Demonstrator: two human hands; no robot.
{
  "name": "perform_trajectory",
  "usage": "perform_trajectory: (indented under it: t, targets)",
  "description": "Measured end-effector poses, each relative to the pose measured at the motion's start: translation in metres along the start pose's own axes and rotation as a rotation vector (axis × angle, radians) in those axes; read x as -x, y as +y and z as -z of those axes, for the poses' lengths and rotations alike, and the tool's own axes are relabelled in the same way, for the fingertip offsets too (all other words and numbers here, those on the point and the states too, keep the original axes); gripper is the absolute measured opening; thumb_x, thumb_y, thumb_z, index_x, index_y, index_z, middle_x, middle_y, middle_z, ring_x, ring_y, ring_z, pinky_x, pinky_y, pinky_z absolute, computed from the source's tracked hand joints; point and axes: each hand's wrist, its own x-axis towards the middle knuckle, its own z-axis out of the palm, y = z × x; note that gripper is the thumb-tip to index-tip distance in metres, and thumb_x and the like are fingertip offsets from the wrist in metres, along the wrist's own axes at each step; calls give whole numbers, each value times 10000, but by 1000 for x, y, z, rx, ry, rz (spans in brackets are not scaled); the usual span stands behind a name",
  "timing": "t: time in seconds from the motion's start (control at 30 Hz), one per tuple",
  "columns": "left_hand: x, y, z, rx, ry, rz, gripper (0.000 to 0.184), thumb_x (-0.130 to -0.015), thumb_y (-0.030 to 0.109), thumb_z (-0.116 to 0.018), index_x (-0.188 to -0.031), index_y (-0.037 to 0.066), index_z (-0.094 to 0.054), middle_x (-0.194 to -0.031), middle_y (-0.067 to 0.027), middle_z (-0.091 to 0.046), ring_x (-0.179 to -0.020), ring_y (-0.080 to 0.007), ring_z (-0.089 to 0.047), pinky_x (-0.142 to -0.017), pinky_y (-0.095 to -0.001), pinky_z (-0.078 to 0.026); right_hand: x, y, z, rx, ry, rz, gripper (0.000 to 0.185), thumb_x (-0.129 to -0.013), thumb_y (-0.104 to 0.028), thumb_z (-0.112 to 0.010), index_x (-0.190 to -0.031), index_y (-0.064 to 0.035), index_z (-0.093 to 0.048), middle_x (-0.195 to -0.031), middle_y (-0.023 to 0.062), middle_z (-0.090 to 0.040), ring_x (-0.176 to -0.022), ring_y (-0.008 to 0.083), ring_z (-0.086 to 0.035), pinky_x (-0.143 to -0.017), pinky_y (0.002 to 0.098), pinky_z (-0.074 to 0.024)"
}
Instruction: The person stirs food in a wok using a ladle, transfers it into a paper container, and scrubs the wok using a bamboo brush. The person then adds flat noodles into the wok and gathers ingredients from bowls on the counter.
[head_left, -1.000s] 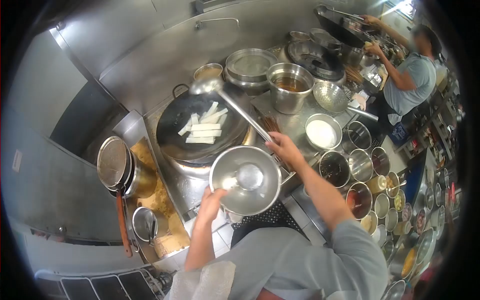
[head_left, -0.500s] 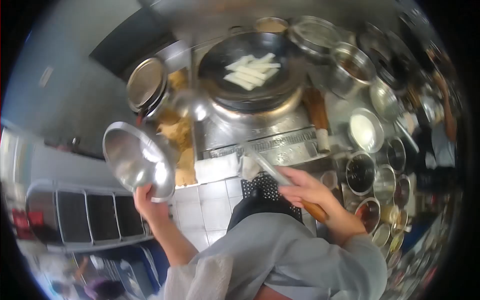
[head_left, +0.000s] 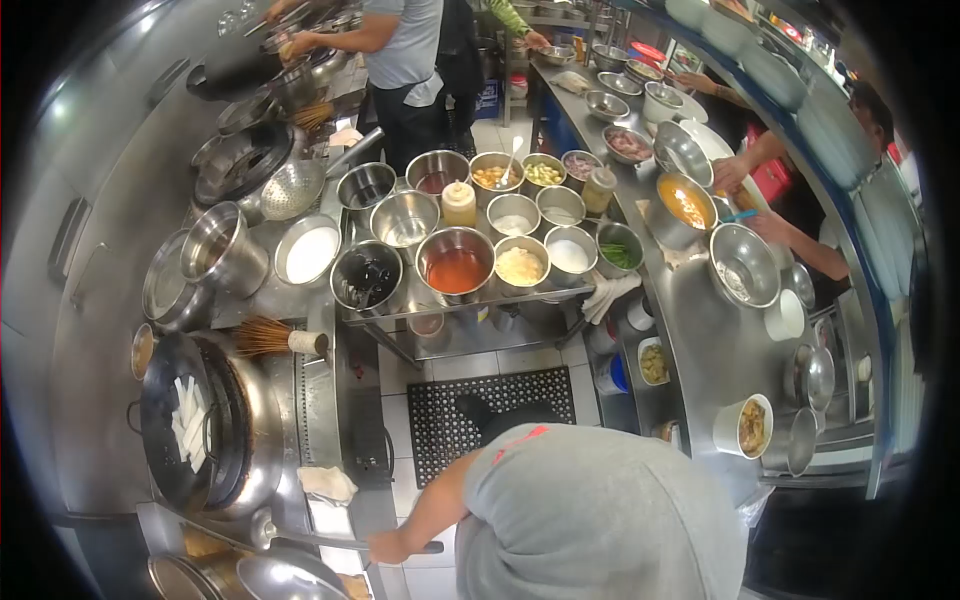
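At the lower left, my right hand (head_left: 390, 547) is closed round the handle of a metal ladle (head_left: 320, 541), its bowl end pointing left. Below the ladle, a shiny metal bowl (head_left: 285, 578) is partly cut off by the bottom edge. My left hand is out of view. The dark wok (head_left: 160, 420) stands on the stove at the left and holds white strips (head_left: 187, 425). A folded cloth (head_left: 327, 485) lies above my right hand.
Metal containers of sauces and ingredients, including red liquid (head_left: 455, 270), stand on a steel rack. A bamboo brush (head_left: 270, 337) lies by the stove. A co-worker (head_left: 400, 60) is at the upper left; others are at the right counter (head_left: 665, 310).
The view has swung to the right, putting the wok at the left. The metal bowl has gone from the left hand's visible grasp to the bottom edge, and my left hand has left view.
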Motion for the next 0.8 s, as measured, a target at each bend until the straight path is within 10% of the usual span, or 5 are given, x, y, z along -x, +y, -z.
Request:
perform_trajectory:
  t: [0.23,0.33,0.5,0.67,0.8]
  targets:
    - [-11,-17,-64,-296,-119,-87,354,-796,110,-633,-1094,-71,-571,-1038,-194,-605,-880,-264,-608,-708,-361,-532,69,44,209,-1470,-63,-582,585,-950,-499,-385,-1222,5,-502,-1038,205,-604,-786,289,-673,-632,376,-578]
    - [-13,-28,-128,-214,-235,129,385,-796,116,-584,-1122,-83,-539,-1076,-201,-578,-891,-273,-604,-664,-368,-547,151,74,268,-1378,176,-521,622,-877,-599,-491,-1114,-27,-557,-1027,145,-618,-784,226,-658,-628,318,-558]
    - [3,-60,-278,-26,-969,160,438,-841,112,-557,-1228,-8,-394,-1084,-179,-575,-785,-257,-641,-458,-347,-534,312,80,301,-946,803,-754,313,-779,-155,-606,-1051,-2,-585,-800,73,-618,-620,139,-613,-506,290,-538]
    - [66,22,-378,-70,-1621,130,704,-899,55,-531,-1462,64,-109,-1259,-179,-477,-865,-265,-645,-667,-325,-561,486,34,276,-497,1588,-1123,201,-775,-136,-618,-930,-8,-619,-771,21,-591,-654,77,-550,-543,254,-489]
    - [43,73,-412,-280,-1417,-1,361,-861,66,-590,-1204,-20,-515,-1097,-188,-596,-884,-241,-621,-745,-336,-521,549,-43,253,-312,2439,-1336,248,-816,-105,-542,-1009,35,-609,-866,115,-651,-717,175,-632,-606,295,-541]
